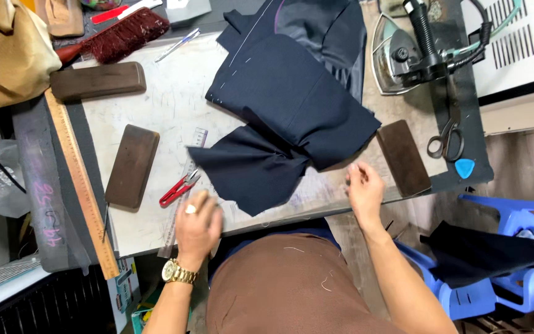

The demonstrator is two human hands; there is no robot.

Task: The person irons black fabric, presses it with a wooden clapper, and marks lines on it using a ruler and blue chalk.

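Resting near the table's front edge, your left hand [198, 226] lies flat and empty by the clear ruler [183, 198]; your right hand [364, 188], fingers loosely curled, holds nothing. The navy cloth [292, 117] lies between them, chalk-marked but still folded and unpressed, the iron [403, 52] parked.

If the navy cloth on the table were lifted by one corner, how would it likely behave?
The navy cloth would probably hang limp: it already lies in soft folds and creases. It looks thin, so likely light for its size. Its lower flap sits at the table edge between the left hand and right hand, so a push might slide it off.
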